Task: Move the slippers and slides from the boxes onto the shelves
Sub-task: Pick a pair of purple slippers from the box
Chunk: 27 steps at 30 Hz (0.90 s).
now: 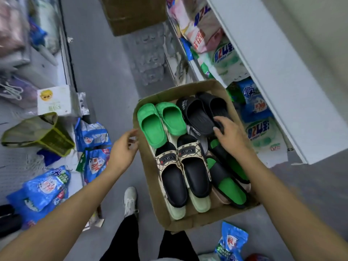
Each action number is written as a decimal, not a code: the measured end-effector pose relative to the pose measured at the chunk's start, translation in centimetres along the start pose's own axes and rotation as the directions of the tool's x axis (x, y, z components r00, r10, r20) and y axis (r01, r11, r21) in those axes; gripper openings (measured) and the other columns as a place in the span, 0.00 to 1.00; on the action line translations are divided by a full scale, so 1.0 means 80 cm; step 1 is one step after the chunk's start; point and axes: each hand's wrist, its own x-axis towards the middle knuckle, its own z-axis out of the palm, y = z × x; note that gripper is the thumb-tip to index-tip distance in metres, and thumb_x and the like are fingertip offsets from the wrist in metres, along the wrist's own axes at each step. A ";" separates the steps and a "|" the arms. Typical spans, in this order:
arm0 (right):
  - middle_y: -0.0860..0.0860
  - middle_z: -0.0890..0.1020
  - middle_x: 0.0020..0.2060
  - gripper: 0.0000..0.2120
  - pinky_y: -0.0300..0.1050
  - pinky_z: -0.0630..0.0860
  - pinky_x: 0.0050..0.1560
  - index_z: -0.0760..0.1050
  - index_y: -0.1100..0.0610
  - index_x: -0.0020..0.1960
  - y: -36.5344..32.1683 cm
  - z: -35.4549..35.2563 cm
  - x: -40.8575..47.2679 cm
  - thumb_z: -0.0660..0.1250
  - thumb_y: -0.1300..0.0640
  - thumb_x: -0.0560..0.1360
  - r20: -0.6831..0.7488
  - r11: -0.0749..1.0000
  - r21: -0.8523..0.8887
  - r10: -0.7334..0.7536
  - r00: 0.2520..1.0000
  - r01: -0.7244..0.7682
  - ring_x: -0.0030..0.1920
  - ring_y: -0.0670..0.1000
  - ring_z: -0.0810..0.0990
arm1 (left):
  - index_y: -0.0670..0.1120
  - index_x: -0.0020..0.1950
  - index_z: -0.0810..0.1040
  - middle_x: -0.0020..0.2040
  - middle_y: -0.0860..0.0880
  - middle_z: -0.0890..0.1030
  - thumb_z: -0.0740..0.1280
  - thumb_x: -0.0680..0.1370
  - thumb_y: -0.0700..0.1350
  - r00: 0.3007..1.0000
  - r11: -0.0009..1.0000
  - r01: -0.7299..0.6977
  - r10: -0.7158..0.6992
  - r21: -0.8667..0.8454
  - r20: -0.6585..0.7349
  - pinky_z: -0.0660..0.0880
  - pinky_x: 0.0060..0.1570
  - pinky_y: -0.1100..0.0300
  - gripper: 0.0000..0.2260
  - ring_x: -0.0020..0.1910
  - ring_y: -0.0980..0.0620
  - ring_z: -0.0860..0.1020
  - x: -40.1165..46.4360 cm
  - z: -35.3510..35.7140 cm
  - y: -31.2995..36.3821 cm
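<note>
Two bare hands work over an open cardboard box of footwear standing on a grey shop floor. The right hand reaches into the far right of the box, its fingers curled over the heel end of a pair of black slides, gripping them where they lie on top of the pile. The left hand hovers just beside the box's left wall, fingers loosely bent and holding nothing; whether it touches the cardboard cannot be told. Inside the box, a pair of bright green slippers lies at the far left, next to the black slides. Nearer the person sits a pair of black slides with beige patterned straps, resting on pale green soles beneath them, and to their right a pair of black slides with green footbeds lies against the right wall. White shelves rise to the right of the box, the lower level packed with bagged detergent. On the left, blue packets lie along a low shelf beside a tipped olive-green mesh basket. Another blue packet lies on the floor near the person, whose white shoe shows just left of the box. A closed brown carton stands farther down the aisle.
</note>
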 end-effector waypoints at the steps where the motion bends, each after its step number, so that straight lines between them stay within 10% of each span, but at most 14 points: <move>1: 0.55 0.80 0.62 0.18 0.47 0.70 0.64 0.75 0.58 0.67 -0.025 0.000 -0.005 0.68 0.59 0.78 -0.008 0.999 0.041 -0.020 1.000 0.021 0.63 0.56 0.78 | 0.52 0.68 0.76 0.60 0.55 0.81 0.67 0.79 0.41 0.998 0.998 -0.053 0.054 -0.014 0.019 0.79 0.56 0.49 0.18 0.52 0.54 0.80 0.003 -0.013 0.006; 12: 0.46 0.81 0.59 0.17 0.47 0.75 0.66 0.77 0.54 0.64 -0.295 -0.006 -0.042 0.71 0.56 0.76 -0.117 0.921 0.346 -0.144 0.983 0.176 0.62 0.43 0.78 | 0.47 0.61 0.80 0.57 0.53 0.81 0.76 0.73 0.42 0.816 0.808 -0.561 0.577 -0.180 0.046 0.76 0.55 0.62 0.17 0.54 0.59 0.79 0.037 -0.194 0.069; 27: 0.42 0.80 0.61 0.19 0.50 0.74 0.66 0.75 0.49 0.66 -0.415 -0.033 0.079 0.72 0.50 0.76 -0.179 0.899 0.354 -0.204 0.962 0.257 0.64 0.44 0.77 | 0.55 0.62 0.79 0.58 0.58 0.81 0.75 0.75 0.48 0.726 0.722 -0.670 0.685 -0.173 0.050 0.76 0.59 0.55 0.16 0.57 0.55 0.79 0.173 -0.311 0.117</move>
